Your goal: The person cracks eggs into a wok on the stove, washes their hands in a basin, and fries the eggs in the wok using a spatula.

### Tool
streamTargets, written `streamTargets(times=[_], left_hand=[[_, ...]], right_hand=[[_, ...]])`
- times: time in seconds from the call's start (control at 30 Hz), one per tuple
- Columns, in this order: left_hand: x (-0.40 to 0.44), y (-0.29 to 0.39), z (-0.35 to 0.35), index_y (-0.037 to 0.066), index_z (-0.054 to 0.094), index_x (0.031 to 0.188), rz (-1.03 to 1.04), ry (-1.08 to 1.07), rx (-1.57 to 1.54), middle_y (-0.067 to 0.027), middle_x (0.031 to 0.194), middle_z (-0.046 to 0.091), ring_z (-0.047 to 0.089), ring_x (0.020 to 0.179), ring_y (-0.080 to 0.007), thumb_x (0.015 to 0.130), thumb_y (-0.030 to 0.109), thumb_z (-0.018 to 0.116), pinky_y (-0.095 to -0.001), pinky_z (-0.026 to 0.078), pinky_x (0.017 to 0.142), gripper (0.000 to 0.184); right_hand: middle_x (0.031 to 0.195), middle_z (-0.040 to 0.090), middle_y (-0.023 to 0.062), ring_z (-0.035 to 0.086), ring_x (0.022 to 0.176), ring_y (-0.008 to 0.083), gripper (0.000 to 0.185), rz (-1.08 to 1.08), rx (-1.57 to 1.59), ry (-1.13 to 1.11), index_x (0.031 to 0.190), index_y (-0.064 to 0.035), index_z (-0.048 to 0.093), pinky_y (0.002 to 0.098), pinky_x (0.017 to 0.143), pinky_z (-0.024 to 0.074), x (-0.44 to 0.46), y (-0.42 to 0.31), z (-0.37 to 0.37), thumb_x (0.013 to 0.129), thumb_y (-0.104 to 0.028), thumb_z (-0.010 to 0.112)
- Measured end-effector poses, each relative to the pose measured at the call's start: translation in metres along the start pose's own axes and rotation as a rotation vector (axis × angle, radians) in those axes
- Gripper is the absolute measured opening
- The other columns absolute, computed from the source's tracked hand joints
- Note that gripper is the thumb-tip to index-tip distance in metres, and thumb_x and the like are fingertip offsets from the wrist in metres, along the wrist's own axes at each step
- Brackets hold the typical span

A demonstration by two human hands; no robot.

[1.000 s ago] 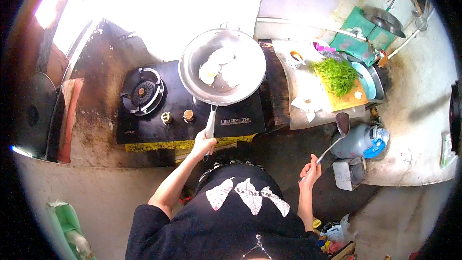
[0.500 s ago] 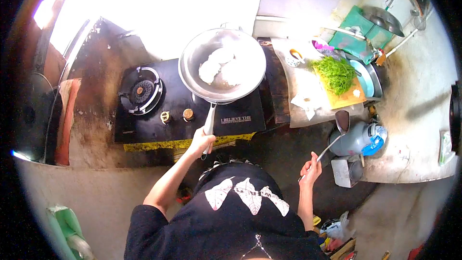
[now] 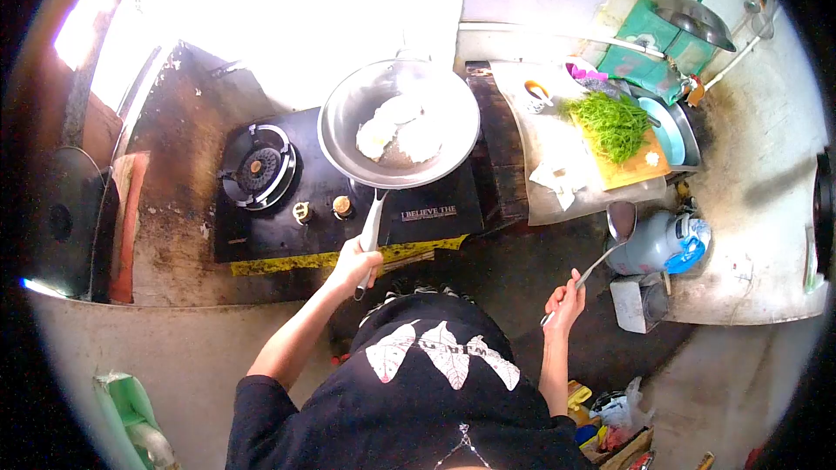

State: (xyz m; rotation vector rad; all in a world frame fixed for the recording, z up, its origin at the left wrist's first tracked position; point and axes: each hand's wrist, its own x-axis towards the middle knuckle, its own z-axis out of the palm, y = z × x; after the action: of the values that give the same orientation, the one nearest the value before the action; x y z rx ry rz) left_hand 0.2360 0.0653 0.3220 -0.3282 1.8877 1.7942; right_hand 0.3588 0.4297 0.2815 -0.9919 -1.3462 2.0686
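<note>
My left hand (image 3: 358,265) is wrapped round the handle of a large steel wok (image 3: 344,152) over the right side of the black gas stove (image 3: 427,226). Several whitish pieces that look like fried eggs (image 3: 396,130) lie in the wok, partly washed out by glare. Off to the right, my right hand (image 3: 565,303) grips the long handle of a ladle (image 3: 620,223). The ladle's bowl points up and away from me, apart from the wok, in front of the counter.
Chopped greens (image 3: 608,124) lie on a wooden cutting board (image 3: 623,176) to the right, near a small cup of brown sauce (image 3: 537,91) and a light blue basin (image 3: 664,135). An unused burner (image 3: 254,165) is at left. A grey gas cylinder (image 3: 649,244) stands below the counter.
The wok and my left hand have shifted slightly left and lower in the view. My right hand still holds the ladle, in nearly the same place.
</note>
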Motion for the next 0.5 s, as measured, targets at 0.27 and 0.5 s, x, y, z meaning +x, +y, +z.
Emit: streamTargets(times=[0.27, 0.5], left_hand=[[-0.001, -0.002, -0.003, 0.003, 0.043, 0.077, 0.006, 0.000, 0.013, -0.0043, 0.052, 0.046, 0.043, 0.033, -0.0140, 0.071, 0.003, 0.054, -0.0277, 0.035, 0.030, 0.012], [-0.003, -0.002, -0.008, 0.002, 0.046, 0.093, 0.011, -0.122, -0.033, -0.0059, 0.061, 0.053, 0.052, 0.044, -0.0156, 0.089, 0.028, 0.054, -0.0275, 0.043, 0.041, 0.027]], right_hand=[[0.058, 0.039, -0.0028, 0.031, 0.038, 0.0045, 0.023, 0.029, 0.035, 0.031, 0.114, -0.0148, 0.053, 0.0206, 0.033, 0.0257, 0.007, -0.005, -0.011, 0.093, -0.022, 0.046], [0.059, 0.041, -0.0020, 0.032, 0.037, 0.0046, 0.022, 0.016, 0.033, 0.029, 0.113, -0.0157, 0.052, 0.0204, 0.031, 0.0258, 0.011, -0.005, -0.024, 0.091, -0.015, 0.048]])
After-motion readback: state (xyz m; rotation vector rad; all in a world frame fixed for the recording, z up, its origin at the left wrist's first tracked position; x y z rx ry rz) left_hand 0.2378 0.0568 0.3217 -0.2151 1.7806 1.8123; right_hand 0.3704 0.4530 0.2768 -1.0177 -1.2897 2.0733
